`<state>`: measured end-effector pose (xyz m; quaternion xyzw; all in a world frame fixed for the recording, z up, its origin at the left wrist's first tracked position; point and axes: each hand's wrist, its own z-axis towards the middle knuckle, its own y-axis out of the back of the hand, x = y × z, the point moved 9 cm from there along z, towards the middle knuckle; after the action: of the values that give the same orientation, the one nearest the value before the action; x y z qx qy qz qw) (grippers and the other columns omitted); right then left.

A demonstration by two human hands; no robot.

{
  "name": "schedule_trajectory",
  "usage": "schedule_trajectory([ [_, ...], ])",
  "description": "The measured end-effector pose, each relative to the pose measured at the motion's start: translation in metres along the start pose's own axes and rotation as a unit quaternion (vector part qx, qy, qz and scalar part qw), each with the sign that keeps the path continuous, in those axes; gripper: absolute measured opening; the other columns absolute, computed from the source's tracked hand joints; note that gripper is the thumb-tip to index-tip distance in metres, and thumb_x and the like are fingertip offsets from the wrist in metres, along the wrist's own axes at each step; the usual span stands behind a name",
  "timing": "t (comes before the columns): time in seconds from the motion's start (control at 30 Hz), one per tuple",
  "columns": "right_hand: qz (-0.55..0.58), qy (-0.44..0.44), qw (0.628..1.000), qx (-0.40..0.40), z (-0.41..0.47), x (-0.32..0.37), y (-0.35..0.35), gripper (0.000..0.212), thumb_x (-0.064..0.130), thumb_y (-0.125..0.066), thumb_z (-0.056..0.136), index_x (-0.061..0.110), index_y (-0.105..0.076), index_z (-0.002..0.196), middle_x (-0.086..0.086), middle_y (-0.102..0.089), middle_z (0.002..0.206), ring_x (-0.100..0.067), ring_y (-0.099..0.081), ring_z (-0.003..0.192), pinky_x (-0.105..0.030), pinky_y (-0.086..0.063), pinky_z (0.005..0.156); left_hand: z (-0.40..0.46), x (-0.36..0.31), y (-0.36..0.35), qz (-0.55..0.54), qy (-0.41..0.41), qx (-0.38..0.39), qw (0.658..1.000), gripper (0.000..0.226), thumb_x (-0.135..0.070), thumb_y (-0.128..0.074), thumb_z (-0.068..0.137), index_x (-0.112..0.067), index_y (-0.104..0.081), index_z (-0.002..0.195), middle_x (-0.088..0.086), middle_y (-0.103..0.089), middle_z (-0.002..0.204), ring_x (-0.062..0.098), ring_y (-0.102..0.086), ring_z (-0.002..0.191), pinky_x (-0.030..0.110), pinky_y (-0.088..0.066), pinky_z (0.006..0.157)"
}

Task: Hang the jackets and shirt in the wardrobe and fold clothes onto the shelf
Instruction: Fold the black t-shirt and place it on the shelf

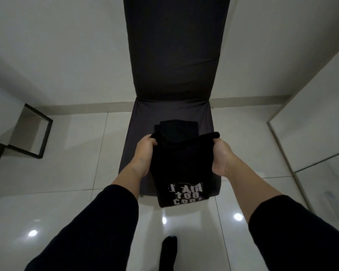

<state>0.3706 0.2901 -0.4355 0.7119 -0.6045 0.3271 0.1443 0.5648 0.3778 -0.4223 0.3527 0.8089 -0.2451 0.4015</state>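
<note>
Below my camera, I see a white tiled floor (70, 173) with pale walls rising behind it, and ceiling lights reflect off the tiles as bright spots. On the floor stands a tall chair (174, 55) under a dark fitted cover, its back running up to the top edge and its seat facing me. At the left sits a black-framed glass table (30, 132), well apart from the chair. At the right I see a pale panel (311, 114) with a light edge strip; I cannot tell what it belongs to.

Over the seat I see a black shirt (181, 163), folded down to a narrow shape, with white lettering near its lower edge that reads partly "I AM TOO". Its lower end hangs past the seat's front edge. Behind it on the seat lies another folded black garment (177, 126).

My left hand (145, 151) grips the shirt's upper left corner, fingers curled round the cloth. My right hand (221, 157) pinches the upper right corner, thumb and fingers closed on a bunched fold. Both forearms are bare below black sleeves (98, 227). A black-socked foot (169, 249) shows at the bottom.
</note>
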Motion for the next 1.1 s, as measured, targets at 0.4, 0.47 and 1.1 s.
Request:
schedule_trajectory([
  [0.4,-0.147,0.122,0.973,-0.128,0.220,0.065,-0.007,0.041,0.027,-0.034,0.104,0.010,-0.042,0.141,-0.007,-0.053,0.129,-0.025,-0.053,0.113,-0.033,-0.043,0.101,0.213,0.022,0.003,0.076,-0.042,-0.109,0.990,0.025,-0.018,-0.040,0.101,-0.014,-0.053,0.121,0.007,-0.059,0.110,0.025,-0.057,0.101,0.037,-0.048,0.091],
  [0.47,-0.184,0.160,0.955,-0.167,0.237,0.066,0.002,0.035,0.021,-0.033,0.104,0.009,-0.048,0.134,-0.005,-0.053,0.122,-0.021,-0.051,0.105,-0.027,-0.041,0.096,0.226,0.033,0.011,0.113,-0.059,-0.153,0.980,0.030,-0.023,-0.038,0.103,-0.009,-0.047,0.128,0.005,-0.055,0.111,0.018,-0.052,0.099,0.028,-0.041,0.086],
  [1.1,-0.648,0.305,0.673,-0.187,0.216,0.069,-0.067,0.052,0.047,-0.043,0.092,0.031,-0.040,0.141,-0.005,-0.037,0.145,-0.024,-0.028,0.137,-0.048,-0.013,0.114,0.181,0.050,0.007,0.314,-0.077,-0.256,0.911,0.053,-0.034,-0.044,0.099,-0.006,-0.033,0.142,0.012,-0.036,0.139,0.025,-0.043,0.123,0.033,-0.037,0.100],
])
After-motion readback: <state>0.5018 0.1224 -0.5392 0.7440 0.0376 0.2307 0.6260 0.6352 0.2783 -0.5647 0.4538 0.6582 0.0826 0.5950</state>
